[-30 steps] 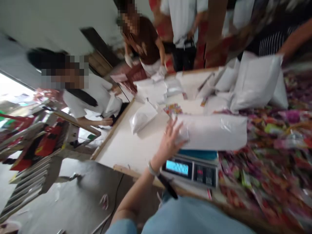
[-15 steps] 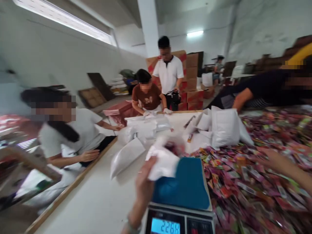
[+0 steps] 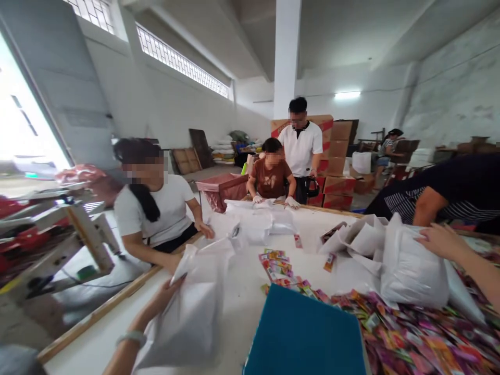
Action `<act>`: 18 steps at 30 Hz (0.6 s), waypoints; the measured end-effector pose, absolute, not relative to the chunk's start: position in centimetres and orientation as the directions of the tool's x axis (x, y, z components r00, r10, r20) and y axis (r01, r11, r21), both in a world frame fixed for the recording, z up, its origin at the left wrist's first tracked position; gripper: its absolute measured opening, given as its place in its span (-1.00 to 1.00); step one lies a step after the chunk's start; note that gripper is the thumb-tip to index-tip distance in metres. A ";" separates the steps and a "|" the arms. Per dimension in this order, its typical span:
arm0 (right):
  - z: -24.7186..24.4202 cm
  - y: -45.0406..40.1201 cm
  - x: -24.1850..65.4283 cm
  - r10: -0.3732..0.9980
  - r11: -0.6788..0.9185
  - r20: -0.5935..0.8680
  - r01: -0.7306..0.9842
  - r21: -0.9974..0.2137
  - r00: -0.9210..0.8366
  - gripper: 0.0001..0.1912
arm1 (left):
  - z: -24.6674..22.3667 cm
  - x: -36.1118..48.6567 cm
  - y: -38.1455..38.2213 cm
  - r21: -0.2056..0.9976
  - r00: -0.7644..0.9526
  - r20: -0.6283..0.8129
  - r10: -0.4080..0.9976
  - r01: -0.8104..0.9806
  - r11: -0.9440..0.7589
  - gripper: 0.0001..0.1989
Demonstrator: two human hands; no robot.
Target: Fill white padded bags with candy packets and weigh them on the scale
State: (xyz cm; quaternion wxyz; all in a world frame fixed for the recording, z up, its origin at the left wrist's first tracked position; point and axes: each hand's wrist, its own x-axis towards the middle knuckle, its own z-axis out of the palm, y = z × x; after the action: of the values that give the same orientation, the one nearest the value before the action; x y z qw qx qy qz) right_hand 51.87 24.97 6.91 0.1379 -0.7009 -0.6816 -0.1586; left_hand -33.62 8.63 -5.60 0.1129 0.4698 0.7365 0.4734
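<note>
My left hand point(image 3: 166, 297), with a band at the wrist, pinches the upper edge of a white bag point(image 3: 195, 317) standing at the left of the white table point(image 3: 238, 276). Reaching in from the right, my right hand point(image 3: 439, 240) has its fingers spread at the top edge of a full white bag point(image 3: 414, 268). Below that bag lies a heap of colourful small packets point(image 3: 433, 338). The blue plate point(image 3: 304, 333) of the scale is bare at the front middle.
A person in a white shirt point(image 3: 164, 208) sits at left, a hand near my bag. Across the table are a person in brown point(image 3: 269, 174) and one standing point(image 3: 302, 148). A person in dark clothes point(image 3: 461, 187) leans in at right. More white bags point(image 3: 255, 224) lie at the far side.
The view has swung up and left. My left hand has left the scale and now holds a bag at the left. My right hand has moved from the packets to the full bag.
</note>
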 end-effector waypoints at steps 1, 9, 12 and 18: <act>7.2 24.0 51.8 0.932 -0.008 0.362 0.999 0.046 -0.009 -0.70 | -5.8 -34.0 9.3 0.785 -0.509 0.269 0.818 0.608 0.120 -0.34; 15.8 15.7 41.5 0.874 -0.015 0.486 0.999 0.030 -0.001 -0.78 | -5.1 -25.6 10.9 0.635 -0.390 0.465 0.795 0.773 0.008 -0.28; 17.9 13.5 35.7 0.865 0.083 0.443 0.803 -0.590 0.236 -0.71 | -4.4 -17.8 8.5 0.631 -0.165 0.544 0.822 0.727 -0.271 -0.27; 10.5 8.8 26.6 0.982 0.012 0.052 0.214 -0.977 0.179 -0.69 | -6.0 -7.2 1.6 0.591 0.069 0.592 0.803 0.642 -0.490 -0.33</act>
State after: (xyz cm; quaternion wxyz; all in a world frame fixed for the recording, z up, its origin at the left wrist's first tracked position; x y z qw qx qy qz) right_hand 26.60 8.83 10.46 0.4960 -0.5863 -0.5100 0.3875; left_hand -7.20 1.62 -6.05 0.0866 0.7258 0.4977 0.4670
